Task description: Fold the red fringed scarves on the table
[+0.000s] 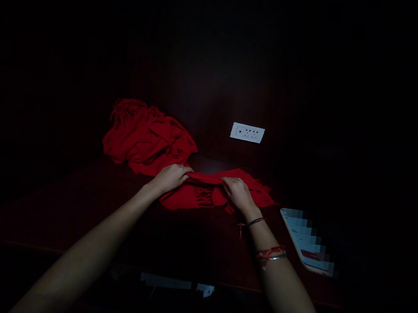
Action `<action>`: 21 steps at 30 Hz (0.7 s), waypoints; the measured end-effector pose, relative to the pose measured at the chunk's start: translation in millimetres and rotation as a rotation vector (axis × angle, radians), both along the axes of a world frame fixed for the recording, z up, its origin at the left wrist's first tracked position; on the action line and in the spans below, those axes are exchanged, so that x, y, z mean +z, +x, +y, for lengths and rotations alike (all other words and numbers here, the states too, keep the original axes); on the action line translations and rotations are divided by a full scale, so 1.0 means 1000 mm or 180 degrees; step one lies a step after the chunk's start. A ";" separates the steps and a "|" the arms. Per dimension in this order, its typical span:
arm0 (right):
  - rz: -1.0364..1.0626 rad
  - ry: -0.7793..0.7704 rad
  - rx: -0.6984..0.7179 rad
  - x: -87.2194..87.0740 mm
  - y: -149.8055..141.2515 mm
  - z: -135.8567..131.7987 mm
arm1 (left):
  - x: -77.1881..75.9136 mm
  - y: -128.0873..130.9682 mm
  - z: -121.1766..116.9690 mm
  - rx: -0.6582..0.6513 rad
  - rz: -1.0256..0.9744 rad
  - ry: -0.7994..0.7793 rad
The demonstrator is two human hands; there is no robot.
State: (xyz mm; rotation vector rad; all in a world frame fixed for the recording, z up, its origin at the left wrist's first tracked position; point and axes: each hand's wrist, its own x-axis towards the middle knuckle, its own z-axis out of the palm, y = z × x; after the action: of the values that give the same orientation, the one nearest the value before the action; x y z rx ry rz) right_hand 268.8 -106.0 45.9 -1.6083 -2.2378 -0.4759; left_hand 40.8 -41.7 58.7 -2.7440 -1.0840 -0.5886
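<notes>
In the head view, the red scarf is on the dark table, in the middle, right in front of the person. It is soft, thin cloth with no shine, and it has folds and wrinkles. Thin strings hang in a row under its middle, and more strings stick out at its right end.

The left hand and the right hand are both curled closed on the scarf. They pinch its top edge, with a short, flat strip of cloth pulled straight between them. The scarf's long way goes from left to right, and its stringy right end points right.

On the far left is a big, lumpy red heap of the same kind of cloth, with curly strings on top. I can't tell if it joins the scarf.

A white, flat socket plate with little holes is on the far wall. A flat phone with round corners lies on the right, partly hidden by blurry squares. The right arm wears a thin dark string and a knotted red band.
</notes>
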 end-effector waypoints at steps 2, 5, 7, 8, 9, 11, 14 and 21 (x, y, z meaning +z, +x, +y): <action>0.0123 0.0147 -0.0126 0.003 -0.001 -0.001 | -0.002 0.001 0.000 0.0071 0.0031 0.0047; 0.0304 0.0206 -0.0110 0.008 0.001 -0.004 | -0.002 0.002 -0.002 -0.0005 0.0035 0.0103; 0.0299 0.0057 -0.0083 0.010 0.004 -0.005 | -0.002 0.002 -0.003 -0.0269 0.0016 0.0081; 0.0277 -0.0023 -0.0083 0.010 0.006 -0.006 | -0.002 0.003 -0.004 -0.0411 0.0019 0.0060; 0.0259 -0.0079 -0.0068 0.010 0.006 -0.006 | -0.002 0.003 -0.005 -0.0527 0.0029 0.0042; 0.0214 -0.0091 0.0058 0.008 0.004 -0.006 | -0.002 0.006 -0.007 -0.0658 0.0057 0.0013; 0.0032 -0.0055 0.0409 0.004 -0.008 -0.004 | -0.003 0.010 -0.010 -0.0693 0.0127 -0.0014; 0.0153 0.0135 -0.0419 0.013 -0.010 -0.005 | 0.003 0.006 -0.012 0.0141 0.0383 0.0037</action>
State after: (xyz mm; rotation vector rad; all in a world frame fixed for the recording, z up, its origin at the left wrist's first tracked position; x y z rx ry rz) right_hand 259.2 -111.5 58.9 -1.7339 -2.0822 -0.5100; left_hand 47.3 -53.9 61.4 -2.6984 -1.1066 -0.4166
